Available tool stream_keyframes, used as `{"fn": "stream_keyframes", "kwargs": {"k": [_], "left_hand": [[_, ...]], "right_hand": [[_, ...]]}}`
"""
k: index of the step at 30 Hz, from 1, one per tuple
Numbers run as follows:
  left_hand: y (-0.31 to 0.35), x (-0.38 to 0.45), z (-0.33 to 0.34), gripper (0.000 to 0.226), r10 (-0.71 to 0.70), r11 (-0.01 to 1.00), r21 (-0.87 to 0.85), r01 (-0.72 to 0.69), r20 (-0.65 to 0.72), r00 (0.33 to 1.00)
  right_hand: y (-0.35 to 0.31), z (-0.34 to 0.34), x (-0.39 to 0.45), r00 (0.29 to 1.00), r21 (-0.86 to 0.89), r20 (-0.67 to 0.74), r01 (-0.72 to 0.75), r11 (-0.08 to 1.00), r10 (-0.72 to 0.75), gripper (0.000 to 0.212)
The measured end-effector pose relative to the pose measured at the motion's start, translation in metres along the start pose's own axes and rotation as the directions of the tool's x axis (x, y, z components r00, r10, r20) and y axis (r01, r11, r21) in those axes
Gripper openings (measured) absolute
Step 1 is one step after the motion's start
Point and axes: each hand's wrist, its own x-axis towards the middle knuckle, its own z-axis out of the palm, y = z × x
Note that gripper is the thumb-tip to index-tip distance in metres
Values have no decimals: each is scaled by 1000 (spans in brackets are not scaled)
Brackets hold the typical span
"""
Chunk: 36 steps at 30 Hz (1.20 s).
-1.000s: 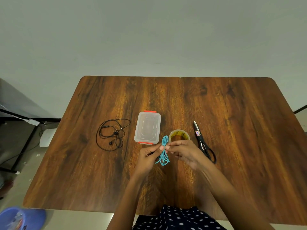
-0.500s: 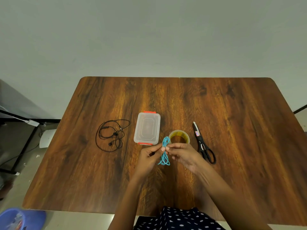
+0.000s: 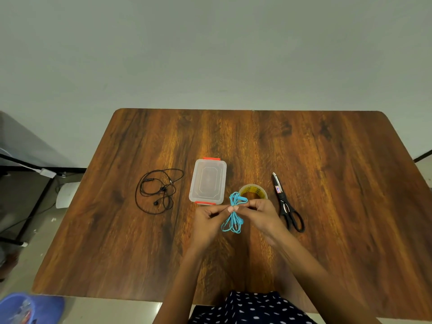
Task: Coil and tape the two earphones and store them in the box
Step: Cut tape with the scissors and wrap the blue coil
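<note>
A coiled blue earphone (image 3: 233, 216) is held above the table near its middle front. My left hand (image 3: 208, 218) and my right hand (image 3: 259, 212) both pinch it at the bundle's waist, fingertips meeting. Its loops hang below and its earbuds stick up above the fingers. A black earphone (image 3: 159, 190) lies loose and uncoiled on the table to the left. The clear plastic box (image 3: 208, 181) with orange clips sits closed between the black earphone and my hands. A roll of clear tape (image 3: 253, 190) lies just behind my right hand.
Black scissors (image 3: 286, 203) lie to the right of the tape, blades pointing away from me. The wooden table (image 3: 327, 183) stretches wide on both sides. A blue bin (image 3: 25, 308) stands on the floor at the lower left.
Both hands keep pinching the blue earphone in nearly the same place. The bundle has shifted slightly and its loops now hang a bit lower.
</note>
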Motion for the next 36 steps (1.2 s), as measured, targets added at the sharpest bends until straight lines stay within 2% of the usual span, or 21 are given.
{"fn": "stream_keyframes", "kwargs": {"k": [5, 8, 11, 14, 19, 24, 30, 33, 36], "left_hand": [[3, 1, -5, 19, -84, 994, -67, 87, 49, 995], [4, 1, -5, 17, -104, 992, -72, 107, 38, 994], [3, 0, -6, 17, -105, 992, -72, 108, 44, 993], [3, -1, -9, 18, -89, 994, -60, 92, 57, 994], [2, 1, -11, 13, -93, 995, -49, 91, -26, 995], [-1, 1, -11, 15, -106, 994, 0, 106, -25, 994], [-4, 1, -5, 11, -78, 994, 60, 90, -172, 982], [-1, 1, 0, 11, -49, 998, 37, 52, -85, 995], [-1, -1, 0, 14, -84, 996, -33, 82, -48, 995]], "right_hand": [[0, -3, -2, 998, 60, 48, -52, 997, 49, 19], [-1, -5, -5, 993, 35, 82, -82, 996, 79, 16], [-5, -2, -8, 997, 9, 74, -40, 999, 40, 13], [-9, 3, -10, 997, -94, 74, 15, 995, -8, 13], [-10, 6, -12, 994, -151, 102, 42, 988, -27, 21], [-8, 5, -11, 999, -126, 31, 32, 991, -29, 22], [-4, 1, -9, 1000, -119, -20, 5, 993, -7, 22], [-1, 4, -10, 1000, -110, -12, 6, 994, -7, 22], [1, 4, -11, 999, -123, -2, 51, 991, -52, 21]]}}
